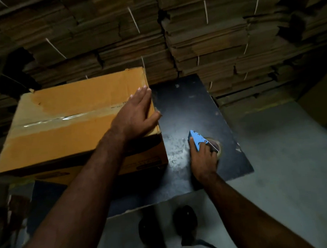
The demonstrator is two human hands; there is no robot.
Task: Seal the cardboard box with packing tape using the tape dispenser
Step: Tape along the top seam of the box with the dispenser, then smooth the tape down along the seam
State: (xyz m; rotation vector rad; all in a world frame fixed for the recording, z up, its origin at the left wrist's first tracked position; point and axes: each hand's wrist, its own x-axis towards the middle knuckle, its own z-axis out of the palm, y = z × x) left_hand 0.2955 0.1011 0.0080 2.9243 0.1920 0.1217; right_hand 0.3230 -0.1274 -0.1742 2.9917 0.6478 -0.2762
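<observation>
Resting flat on the cardboard box (pixel 68 116), my left hand (pixel 136 113) has its fingers stretched out and held together along the box's right top edge, with the thumb spread away and hanging over the side toward the table. The palm presses on the top panel; nothing is gripped in it.

My right hand (pixel 202 159) is curled around the blue tape dispenser (pixel 198 140), fingers wrapped over its body from above. The dispenser sits low on the dark table (pixel 186 104), well apart from the box, its pointed end aimed away from me. A brown tape roll (pixel 217 145) shows just past my knuckles, partly hidden by the hand.

The box stands on the left part of the table, closed, its flaps meeting along a seam that already carries a glossy strip of clear tape (pixel 65 118) running across the top. I cannot tell what is inside it.

A pale scuffed patch (pixel 176 149) marks the tabletop between the box and the dispenser. Behind the table rise stacks of flattened cardboard (pixel 202 37) bound with thin white straps.
</observation>
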